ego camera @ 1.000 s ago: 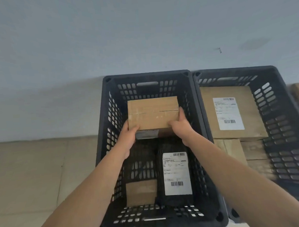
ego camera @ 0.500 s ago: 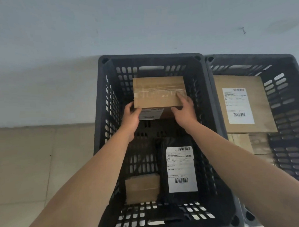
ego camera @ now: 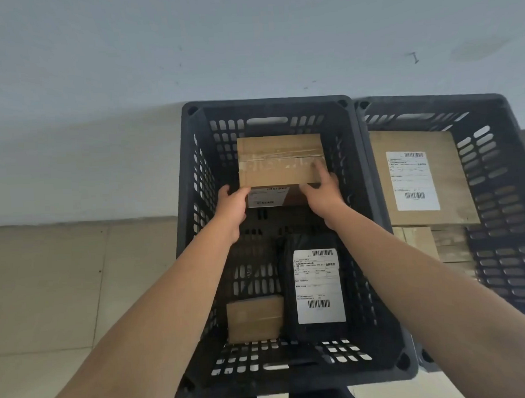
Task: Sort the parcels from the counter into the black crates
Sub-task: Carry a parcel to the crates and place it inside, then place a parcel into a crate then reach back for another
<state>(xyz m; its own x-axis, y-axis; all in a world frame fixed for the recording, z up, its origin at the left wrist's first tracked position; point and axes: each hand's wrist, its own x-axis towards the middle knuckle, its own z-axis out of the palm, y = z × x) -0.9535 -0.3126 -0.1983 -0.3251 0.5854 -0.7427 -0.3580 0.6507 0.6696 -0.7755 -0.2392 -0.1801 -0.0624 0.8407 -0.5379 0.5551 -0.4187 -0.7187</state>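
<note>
Two hands clamp the cardboard box [ego camera: 280, 163] at the left crate's [ego camera: 191, 184] far end: left hand [ego camera: 232, 206], right hand [ego camera: 320, 193]. Advice: lower flat, release evenly, clear of the black parcel [ego camera: 314, 286].

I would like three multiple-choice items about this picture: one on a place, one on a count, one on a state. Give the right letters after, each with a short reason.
1. Where in the left crate is the taped cardboard box?
A. at the far end
B. at the near end
C. outside it, on the floor

2. How many black crates show?
A. one
B. two
C. four

3. How does the box stand with the hands?
A. no hand touches it
B. only the left hand touches it
C. both hands are on it

Answers:
1 A: the box lies by the far wall, beyond the black parcel.
2 B: the left crate and the right crate stand side by side.
3 C: the left hand and the right hand grip its near corners.
</note>
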